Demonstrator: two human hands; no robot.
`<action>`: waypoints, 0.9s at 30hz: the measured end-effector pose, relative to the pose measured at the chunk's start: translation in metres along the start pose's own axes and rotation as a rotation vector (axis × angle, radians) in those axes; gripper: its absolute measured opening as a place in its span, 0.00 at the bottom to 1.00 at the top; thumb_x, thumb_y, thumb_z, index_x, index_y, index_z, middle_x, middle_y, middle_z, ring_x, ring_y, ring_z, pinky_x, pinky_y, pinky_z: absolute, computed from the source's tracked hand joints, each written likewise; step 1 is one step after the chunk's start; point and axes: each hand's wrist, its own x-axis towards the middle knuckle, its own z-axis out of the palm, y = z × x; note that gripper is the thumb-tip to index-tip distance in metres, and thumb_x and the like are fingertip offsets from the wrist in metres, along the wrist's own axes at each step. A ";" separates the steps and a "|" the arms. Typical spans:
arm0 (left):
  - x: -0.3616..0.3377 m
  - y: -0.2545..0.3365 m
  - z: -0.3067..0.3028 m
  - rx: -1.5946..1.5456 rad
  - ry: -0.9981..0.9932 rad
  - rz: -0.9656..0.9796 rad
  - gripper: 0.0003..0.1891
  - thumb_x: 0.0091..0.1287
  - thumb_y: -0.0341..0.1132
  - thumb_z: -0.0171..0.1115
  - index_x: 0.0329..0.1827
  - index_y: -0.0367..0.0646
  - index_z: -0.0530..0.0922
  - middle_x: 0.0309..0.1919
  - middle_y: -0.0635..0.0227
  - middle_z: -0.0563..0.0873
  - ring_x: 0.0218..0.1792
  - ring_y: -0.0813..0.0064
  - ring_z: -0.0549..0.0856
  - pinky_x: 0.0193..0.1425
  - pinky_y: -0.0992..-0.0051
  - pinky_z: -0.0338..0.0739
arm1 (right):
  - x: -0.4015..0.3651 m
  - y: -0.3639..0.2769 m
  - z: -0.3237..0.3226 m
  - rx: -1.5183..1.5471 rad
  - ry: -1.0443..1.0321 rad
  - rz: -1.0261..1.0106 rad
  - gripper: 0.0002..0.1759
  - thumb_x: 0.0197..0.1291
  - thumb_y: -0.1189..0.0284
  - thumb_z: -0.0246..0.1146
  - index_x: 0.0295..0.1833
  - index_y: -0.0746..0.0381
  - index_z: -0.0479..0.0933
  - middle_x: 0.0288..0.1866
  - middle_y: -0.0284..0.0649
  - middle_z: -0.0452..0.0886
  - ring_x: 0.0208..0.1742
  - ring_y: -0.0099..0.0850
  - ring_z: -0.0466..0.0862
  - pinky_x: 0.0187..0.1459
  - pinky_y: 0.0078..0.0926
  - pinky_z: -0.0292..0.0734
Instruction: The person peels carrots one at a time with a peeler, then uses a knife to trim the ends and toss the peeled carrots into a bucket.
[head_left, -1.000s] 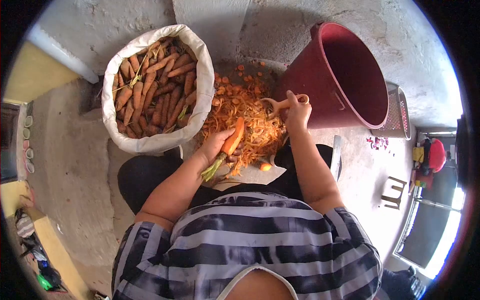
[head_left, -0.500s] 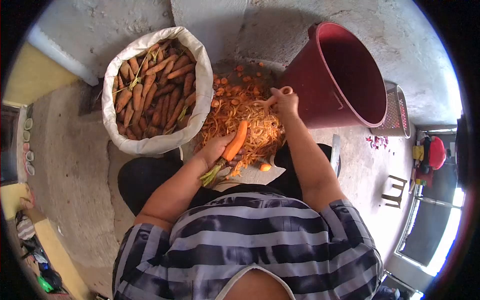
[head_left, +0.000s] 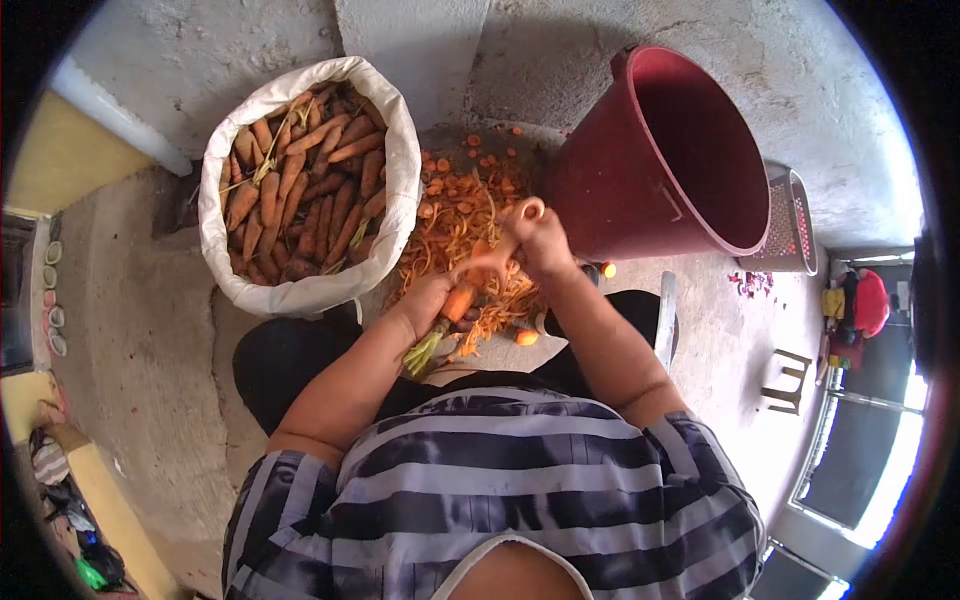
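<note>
My left hand [head_left: 432, 298] is closed around a carrot [head_left: 459, 304], its green stem end pointing down toward my lap. In my right hand [head_left: 545, 245] is a pale orange vegetable peeler [head_left: 488, 262] with a ring at the handle's end. The peeler lies over the upper part of the carrot and partly covers it; it is slightly blurred. Beneath both hands spreads a heap of carrot peelings [head_left: 440, 238] on the floor. A short carrot piece [head_left: 526, 338] lies by my legs.
A white sack [head_left: 405, 190] full of unpeeled carrots stands at the left. Right of the heap, a tall dark red bin [head_left: 605, 165] leans toward me. Behind it is a perforated basket [head_left: 797, 215]. Cut carrot slices [head_left: 474, 140] lie near the wall.
My right hand has moved left and down, bringing the peeler from above the heap onto the carrot. My left hand still holds the carrot in nearly the same place.
</note>
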 end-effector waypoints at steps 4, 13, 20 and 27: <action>-0.007 0.000 0.005 -0.108 -0.194 -0.023 0.20 0.69 0.50 0.40 0.54 0.46 0.67 0.28 0.66 0.72 0.25 0.75 0.71 0.23 0.79 0.68 | 0.032 -0.045 -0.020 -0.150 0.344 0.042 0.09 0.52 0.73 0.64 0.27 0.63 0.70 0.23 0.36 0.71 0.18 0.23 0.69 0.18 0.24 0.64; 0.003 0.002 -0.009 0.164 0.035 0.018 0.21 0.67 0.49 0.45 0.54 0.44 0.69 0.34 0.63 0.78 0.33 0.77 0.79 0.30 0.77 0.78 | 0.003 -0.023 -0.020 0.193 0.379 -0.057 0.12 0.52 0.71 0.64 0.26 0.62 0.67 0.19 0.34 0.67 0.14 0.21 0.67 0.16 0.23 0.60; -0.016 0.012 0.023 0.068 -0.027 0.193 0.24 0.64 0.51 0.50 0.56 0.42 0.68 0.43 0.60 0.78 0.41 0.67 0.81 0.31 0.75 0.76 | -0.014 0.031 -0.044 -0.546 0.207 -0.446 0.10 0.54 0.69 0.62 0.31 0.65 0.73 0.26 0.38 0.75 0.17 0.27 0.72 0.20 0.29 0.68; -0.005 0.003 0.020 0.071 -0.075 0.159 0.21 0.62 0.44 0.55 0.52 0.38 0.71 0.43 0.65 0.78 0.38 0.73 0.80 0.41 0.70 0.76 | -0.106 0.000 0.002 -1.063 -0.428 -0.705 0.20 0.42 0.75 0.67 0.45 0.62 0.73 0.44 0.44 0.74 0.40 0.40 0.79 0.41 0.30 0.76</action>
